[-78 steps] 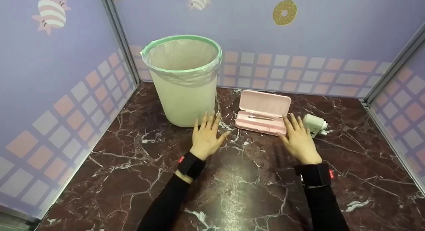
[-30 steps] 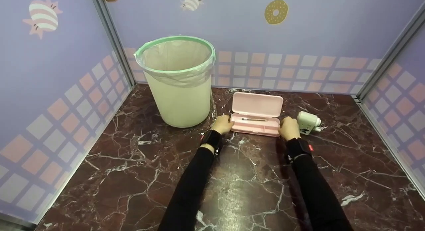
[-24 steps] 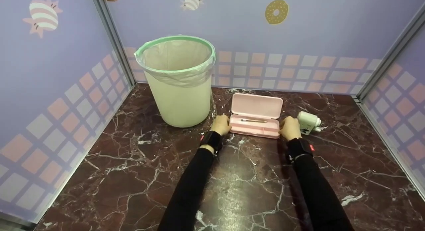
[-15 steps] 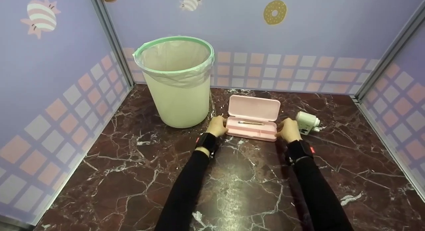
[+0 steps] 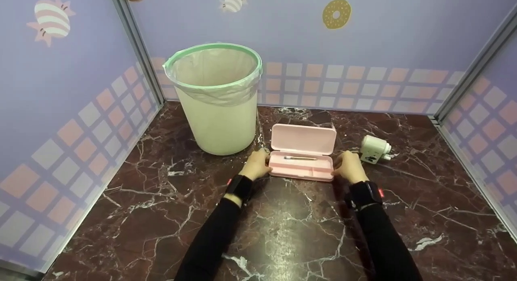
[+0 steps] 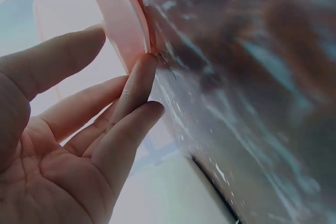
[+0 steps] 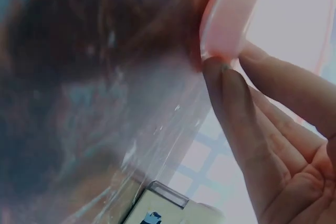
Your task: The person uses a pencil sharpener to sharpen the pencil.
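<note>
An open pink pencil case (image 5: 301,174) lies on the table, its lid (image 5: 303,139) raised at the back. Inside it rests a slim stick-like item (image 5: 301,158) with a pale left end. My left hand (image 5: 255,166) holds the case's left end; in the left wrist view, fingertips (image 6: 143,72) meet the lower edge of the case (image 6: 123,22), with the thumb higher up. At the right end, my right hand (image 5: 350,166) pinches the case; the right wrist view has its fingertips (image 7: 236,85) bunched at the corner of the case (image 7: 231,22).
Behind my left hand stands a pale bin (image 5: 220,125) with a green rim and a clear liner. Right of my right hand sits a small pale-green device (image 5: 373,149) with a white knob. Patterned panels (image 5: 387,38) border the marbled table (image 5: 282,232).
Both hands went from lying flat, fingers spread, to gripping the ends of the pencil case. Since then the case has slid toward me and slightly left, its lid still raised.
</note>
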Demonstrator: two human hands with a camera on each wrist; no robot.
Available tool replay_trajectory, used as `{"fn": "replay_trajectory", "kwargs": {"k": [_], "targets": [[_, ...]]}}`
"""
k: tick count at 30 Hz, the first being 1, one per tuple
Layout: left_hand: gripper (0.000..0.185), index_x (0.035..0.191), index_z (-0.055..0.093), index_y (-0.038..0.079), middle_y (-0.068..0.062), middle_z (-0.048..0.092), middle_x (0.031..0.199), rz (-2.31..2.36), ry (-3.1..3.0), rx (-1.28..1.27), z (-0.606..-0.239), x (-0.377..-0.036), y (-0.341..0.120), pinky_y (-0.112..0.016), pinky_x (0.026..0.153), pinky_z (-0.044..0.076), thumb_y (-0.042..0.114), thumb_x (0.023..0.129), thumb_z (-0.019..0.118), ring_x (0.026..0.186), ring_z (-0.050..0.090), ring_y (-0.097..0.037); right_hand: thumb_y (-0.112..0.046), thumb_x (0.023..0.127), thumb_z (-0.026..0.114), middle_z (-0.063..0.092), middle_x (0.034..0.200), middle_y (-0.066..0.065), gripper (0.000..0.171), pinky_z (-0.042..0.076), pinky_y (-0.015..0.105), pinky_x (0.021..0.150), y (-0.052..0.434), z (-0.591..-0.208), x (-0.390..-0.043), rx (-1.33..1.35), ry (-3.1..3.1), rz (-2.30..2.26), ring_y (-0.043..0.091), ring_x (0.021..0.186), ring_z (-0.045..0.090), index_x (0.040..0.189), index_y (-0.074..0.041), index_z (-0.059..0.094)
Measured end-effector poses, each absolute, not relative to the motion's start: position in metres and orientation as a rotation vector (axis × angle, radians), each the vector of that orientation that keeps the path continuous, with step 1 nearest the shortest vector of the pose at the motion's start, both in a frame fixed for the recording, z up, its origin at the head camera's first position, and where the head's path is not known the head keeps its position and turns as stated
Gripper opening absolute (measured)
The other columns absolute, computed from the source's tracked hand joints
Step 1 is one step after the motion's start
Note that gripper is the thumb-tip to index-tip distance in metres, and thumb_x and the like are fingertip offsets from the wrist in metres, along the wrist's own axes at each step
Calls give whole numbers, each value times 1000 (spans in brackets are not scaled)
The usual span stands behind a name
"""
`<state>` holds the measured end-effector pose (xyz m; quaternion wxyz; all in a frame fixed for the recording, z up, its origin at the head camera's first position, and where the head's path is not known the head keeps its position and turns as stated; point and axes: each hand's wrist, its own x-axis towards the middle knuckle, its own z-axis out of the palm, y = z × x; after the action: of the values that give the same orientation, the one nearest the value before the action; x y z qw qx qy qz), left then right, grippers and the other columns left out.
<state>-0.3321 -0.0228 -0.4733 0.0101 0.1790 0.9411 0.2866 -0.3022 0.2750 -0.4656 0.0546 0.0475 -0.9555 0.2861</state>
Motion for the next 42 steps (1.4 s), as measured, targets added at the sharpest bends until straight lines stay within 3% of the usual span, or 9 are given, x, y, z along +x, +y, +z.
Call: {"fn": "replay_trajectory", "kwargs": {"k": [7,21,32,38,42], "targets": [[11,92,73,-1,-15,74,86,853,2974,634,-475,-315,-39,-43,79,56,5,82,75,84,70,-31,4,64,82,73,78,23,22,57,42,70,260,-466,-290,161,-2908,857,35,72,71,81,10,71],[18,77,64,-4,-24,69,86,625,3088,747,-470,-279,-59,-53,79,54,6,79,78,88,68,-45,3,65,81,74,79,22,21,57,46,74,241,-468,-265,223,-2928,832,36,75,72,82,8,70],[15,77,65,-3,-23,70,84,675,3053,748,-469,-277,-64,-54,77,54,5,79,77,86,69,-44,5,64,80,73,74,20,19,58,46,70,234,-468,-259,244,-2907,844,33,70,72,80,7,70],[16,85,69,-2,-22,72,89,566,3116,646,-466,-276,-60,-53,74,56,11,80,78,86,70,-42,3,65,80,73,76,20,19,58,46,71,235,-471,-259,216,-2916,831,33,71,72,81,7,71],[19,95,74,6,-14,74,95,467,3262,635,-463,-278,-52,-50,68,57,19,82,76,86,72,-35,3,65,80,74,77,21,19,57,47,73,235,-471,-258,204,-2908,834,34,72,72,82,7,71]]}}
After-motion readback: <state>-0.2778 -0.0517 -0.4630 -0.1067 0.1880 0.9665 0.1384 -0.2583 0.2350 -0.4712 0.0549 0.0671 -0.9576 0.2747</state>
